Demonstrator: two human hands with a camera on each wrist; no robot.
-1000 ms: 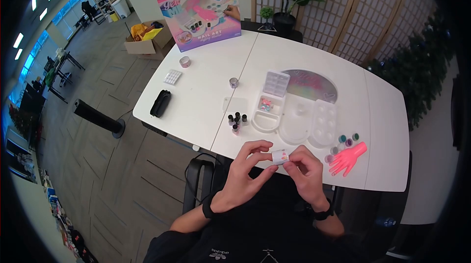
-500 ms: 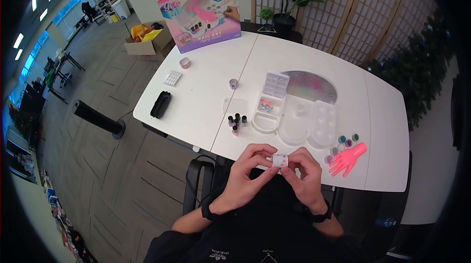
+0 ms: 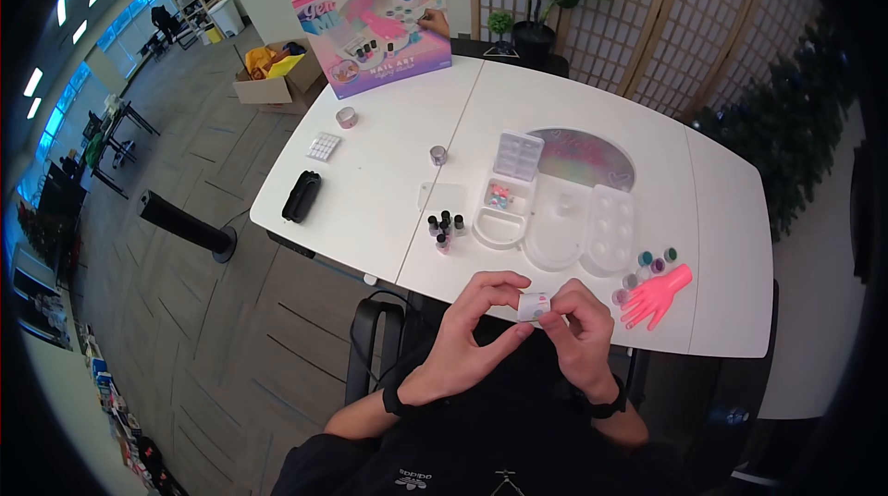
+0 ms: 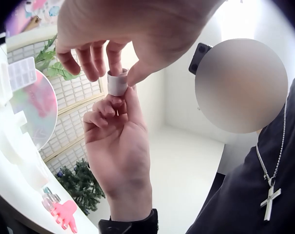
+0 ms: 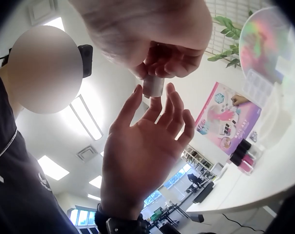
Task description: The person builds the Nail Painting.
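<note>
Both hands hold a small white roll of sticker tape with pastel prints, in front of the chest near the table's front edge. My left hand has its index finger pushed into the roll's hollow end, its thumb tip close by the rim and its other fingers loosely bent. My right hand pinches the roll's other end between thumb and curled fingers. In the left wrist view the roll stands between the hands with the left finger going in. The right wrist view shows the roll under the right fingers.
A white nail-art tray with compartments lies ahead, nail polish bottles to its left. A pink model hand and several small jars are at right. The product box stands at the back, a black case at left.
The roll has turned between the fingers, so other prints face up, and has moved slightly right. My left thumb, pressed to the roll half a second ago, now sits a little lower.
</note>
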